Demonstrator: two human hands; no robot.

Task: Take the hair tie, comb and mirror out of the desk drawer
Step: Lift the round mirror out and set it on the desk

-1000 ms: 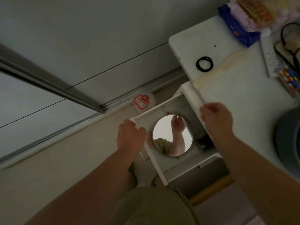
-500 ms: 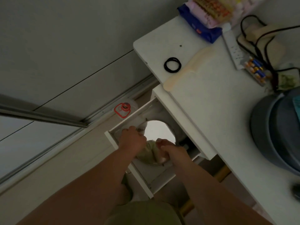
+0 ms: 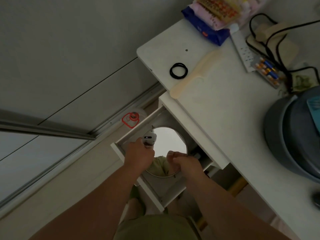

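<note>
A round mirror (image 3: 170,142) lies in the open white desk drawer (image 3: 156,195). My left hand (image 3: 139,157) is curled over the mirror's left rim, and my right hand (image 3: 184,164) grips its near right rim. Both hands hide the mirror's lower part. A black hair tie (image 3: 178,70) lies on the white desk (image 3: 230,118) near its left corner. A cream comb (image 3: 194,74) rests beside the tie, its handle reaching the desk edge above the drawer.
A grey basin (image 3: 292,134) stands at the desk's right. Packets (image 3: 213,16), a power strip (image 3: 242,49), batteries (image 3: 267,71) and black cables (image 3: 277,40) crowd the far desk. A white lidded container (image 3: 132,117) sits on the floor left of the drawer.
My right hand came down from the desk edge into the drawer and closed on the mirror's rim. My left hand shifted onto the mirror's left rim. The mirror now looks tilted.
</note>
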